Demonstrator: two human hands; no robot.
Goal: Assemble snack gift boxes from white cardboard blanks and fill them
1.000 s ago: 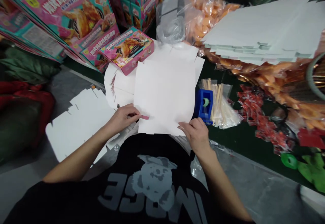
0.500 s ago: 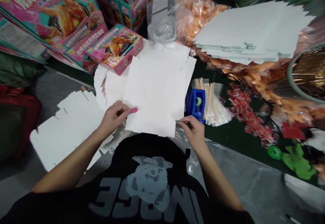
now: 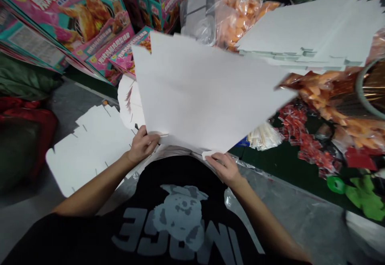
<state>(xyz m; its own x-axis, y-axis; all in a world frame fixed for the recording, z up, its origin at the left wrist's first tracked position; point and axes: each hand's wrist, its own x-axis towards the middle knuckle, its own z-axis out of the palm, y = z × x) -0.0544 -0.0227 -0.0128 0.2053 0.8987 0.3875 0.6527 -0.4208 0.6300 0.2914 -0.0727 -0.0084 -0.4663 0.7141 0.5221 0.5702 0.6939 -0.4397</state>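
A large white cardboard box blank (image 3: 201, 92) is tilted up in front of me, its far side raised and spread wide. My left hand (image 3: 142, 144) is closed, gripping its near left corner by a small flap. At the near right corner, my right hand (image 3: 225, 168) pinches another white flap between thumb and fingers. The sheet covers most of the work surface behind it. Only a sliver of the blue tape dispenser (image 3: 242, 141) shows past its right edge, beside packets of wooden sticks (image 3: 264, 136).
Printed boxes (image 3: 81, 12) are stacked at the far left. Flat white blanks (image 3: 90, 144) lie at my left, and more blanks (image 3: 313, 28) are piled at the back right over orange packets (image 3: 325, 84). Red packets (image 3: 303, 136) and a green tape roll (image 3: 336, 185) lie right.
The blank lay flat with its pink and dark flap edges pinched. Now it is opened out and tilted up, hiding most of the tape dispenser. Both hands stay at its near corners.
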